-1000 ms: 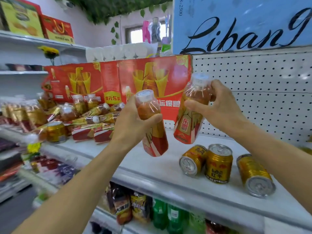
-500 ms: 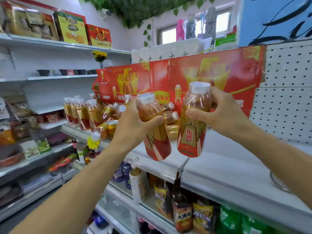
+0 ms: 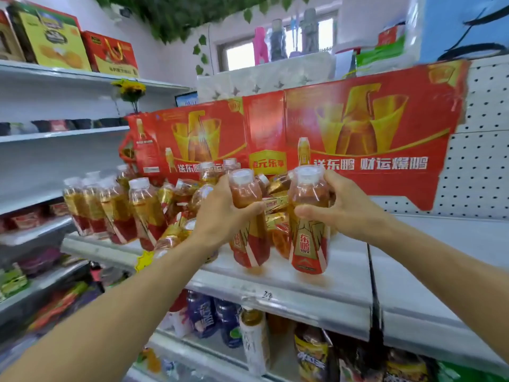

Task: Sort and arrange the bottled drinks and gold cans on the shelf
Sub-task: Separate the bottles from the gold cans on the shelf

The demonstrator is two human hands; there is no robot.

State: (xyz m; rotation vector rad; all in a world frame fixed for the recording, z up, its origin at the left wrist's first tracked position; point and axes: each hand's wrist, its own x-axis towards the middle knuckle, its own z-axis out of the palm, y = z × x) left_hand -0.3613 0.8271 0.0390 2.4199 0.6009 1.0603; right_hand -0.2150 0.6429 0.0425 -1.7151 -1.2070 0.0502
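Note:
My left hand grips one amber drink bottle with a red and gold label and a clear cap. My right hand grips a second, matching bottle. Both bottles are upright, side by side, low over the front of the white shelf. A row of upright bottles stands at the shelf's left end. Behind my hands lies a jumble of tipped bottles. No gold cans are in view.
Red promotional boxes stand along the back of the shelf against a white pegboard. The shelf continues to the right past a seam. Bottled drinks fill the shelf below. Side shelves on the left hold boxes.
My view has swung left, so the three gold cans have left the frame. Both hands have carried their bottles down and left toward the shelf, near the pile of bottles.

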